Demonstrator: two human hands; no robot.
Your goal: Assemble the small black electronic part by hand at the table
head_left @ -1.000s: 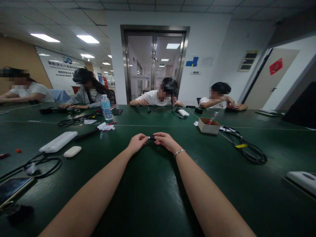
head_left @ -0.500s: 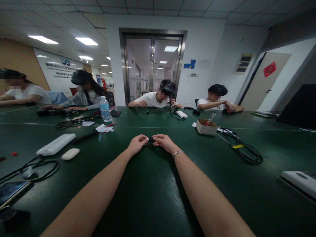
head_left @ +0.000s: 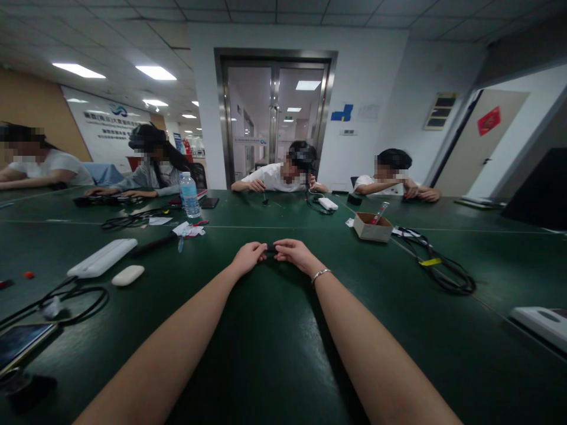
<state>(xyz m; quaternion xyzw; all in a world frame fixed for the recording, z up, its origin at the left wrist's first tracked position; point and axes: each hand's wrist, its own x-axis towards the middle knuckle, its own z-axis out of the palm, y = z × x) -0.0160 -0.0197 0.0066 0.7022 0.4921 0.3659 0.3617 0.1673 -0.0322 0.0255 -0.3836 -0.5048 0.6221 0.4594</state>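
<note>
Both my arms stretch forward over the dark green table (head_left: 274, 330). Between the fingertips is a small black object (head_left: 270, 249), too small and dark for me to tell its kind. My left hand (head_left: 249, 258) pinches its left end, fingers closed. From the other side my right hand (head_left: 296, 255), with a silver bracelet (head_left: 321, 275) at the wrist, closes thumb and fingers on its right end. The fingers cover much of the object.
To the left lie a white power bank (head_left: 103, 258), a white oval case (head_left: 128, 275), a phone (head_left: 26, 342) and black cables. A water bottle (head_left: 190, 196) stands farther back. At right are a small cardboard box (head_left: 372, 228) and a coiled cable (head_left: 447, 271). Several people sit across.
My left fingers have shifted slightly on the black object; both hands stay in nearly the same place. The whole view has turned a little to the left.
</note>
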